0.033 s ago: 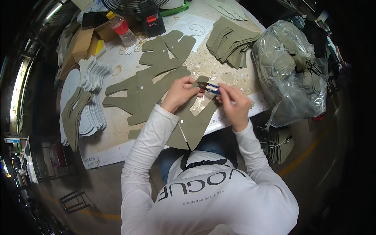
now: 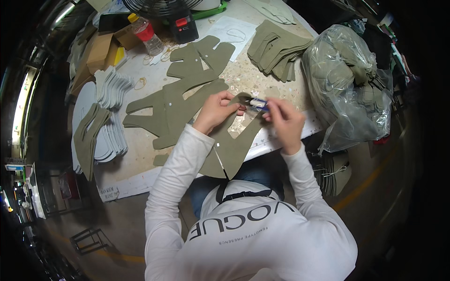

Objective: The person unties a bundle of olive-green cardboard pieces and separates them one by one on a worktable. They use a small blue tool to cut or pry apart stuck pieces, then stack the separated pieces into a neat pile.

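Observation:
My left hand pinches the upper strip of an olive-green cut fabric piece, which hangs over the table's near edge toward my lap. Thread snips with blue handles are held in my right hand. Their tips point left, close to the edge of the strip beside my left fingertips. Whether the blades touch the fabric I cannot tell. More olive pieces of the same kind lie flat and overlapping left of and beyond my left hand, with small white stickers on them.
A stack of olive pieces lies at the far right, beside a clear plastic bag full of similar pieces. Pale grey pieces are stacked at the left. A bottle, a cardboard box and a fan stand at the back.
My right hand has shifted slightly right and turned, tilting the snips. The strip's top end now curls more between the hands. My left hand has stayed in place.

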Tool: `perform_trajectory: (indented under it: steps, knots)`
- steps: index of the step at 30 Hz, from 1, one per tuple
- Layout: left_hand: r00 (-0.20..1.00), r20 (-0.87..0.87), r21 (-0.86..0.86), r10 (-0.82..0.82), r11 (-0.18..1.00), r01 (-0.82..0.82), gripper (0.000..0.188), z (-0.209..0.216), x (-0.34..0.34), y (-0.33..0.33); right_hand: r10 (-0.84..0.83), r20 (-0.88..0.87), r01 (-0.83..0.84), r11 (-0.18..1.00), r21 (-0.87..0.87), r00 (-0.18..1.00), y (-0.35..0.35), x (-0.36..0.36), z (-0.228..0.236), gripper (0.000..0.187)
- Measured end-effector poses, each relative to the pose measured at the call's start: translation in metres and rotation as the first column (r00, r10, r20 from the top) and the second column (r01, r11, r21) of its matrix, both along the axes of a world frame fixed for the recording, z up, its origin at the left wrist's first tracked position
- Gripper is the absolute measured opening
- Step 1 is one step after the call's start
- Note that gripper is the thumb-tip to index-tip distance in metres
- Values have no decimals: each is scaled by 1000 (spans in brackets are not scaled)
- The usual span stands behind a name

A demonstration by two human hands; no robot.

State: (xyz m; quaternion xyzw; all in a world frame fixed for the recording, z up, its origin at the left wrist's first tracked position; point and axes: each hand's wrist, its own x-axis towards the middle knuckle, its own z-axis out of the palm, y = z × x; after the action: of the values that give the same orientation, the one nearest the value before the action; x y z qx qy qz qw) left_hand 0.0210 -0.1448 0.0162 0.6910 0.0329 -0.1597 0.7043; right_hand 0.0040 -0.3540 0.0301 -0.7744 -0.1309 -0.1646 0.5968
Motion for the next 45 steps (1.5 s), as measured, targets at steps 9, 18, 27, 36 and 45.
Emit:
perform_trajectory:
  steps: [9, 18, 27, 36, 45]
  knots:
    - [1000, 21, -50, 19, 999, -18, 9, -6, 2, 0, 59, -7, -57, 986, 158, 998, -2, 80, 29, 16]
    - [993, 112, 92, 44, 994, -54, 17, 1, -1, -3, 168, -79, -147, 964, 222, 983, 8, 112, 11, 18]
    - [656, 669, 137, 350, 809, -571, 10, 67, -68, 53, 255, -182, -166, 902, 400, 950, 7, 125, 2, 26]
    - [465, 624, 180, 629, 463, -868, 8, 38, -197, 88, 9, -76, -6, 999, 47, 997, 44, 172, -14, 47]
    - [726, 684, 612, -67, 595, -522, 25, -6, -216, 12, 525, -19, -485, 771, -413, 851, 26, 53, 15, 23]
